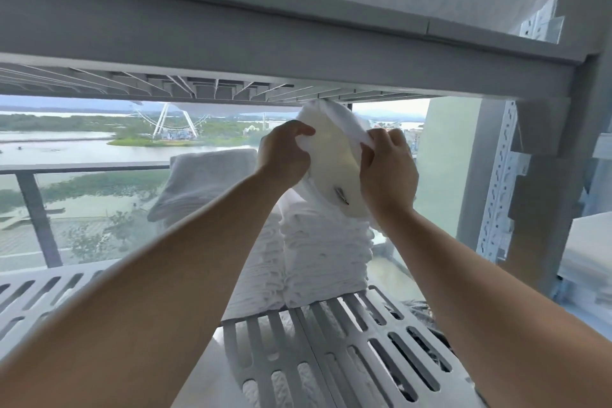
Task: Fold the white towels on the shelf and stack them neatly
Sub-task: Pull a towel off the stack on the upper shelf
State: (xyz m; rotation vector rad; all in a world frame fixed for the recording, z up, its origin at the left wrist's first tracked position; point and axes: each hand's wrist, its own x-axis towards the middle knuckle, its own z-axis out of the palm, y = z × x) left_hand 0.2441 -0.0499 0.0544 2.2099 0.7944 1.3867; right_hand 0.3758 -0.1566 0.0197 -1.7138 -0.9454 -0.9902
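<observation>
Slotted shelf (347, 341) carries a tall stack of folded towels (326, 262). One white towel (331, 149) is held in the air above the stack top. Left hand (284, 152) and right hand (387, 172) are both curled, pinching its upper edge. Step, judged: fold under way. Next calls for matching the edges, then laying it square on the stack.

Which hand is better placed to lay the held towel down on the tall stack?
Probably the right hand: it sits lower, beside the top of the stack, gripping the towel. The left hand pinches the towel's edge higher up.
</observation>
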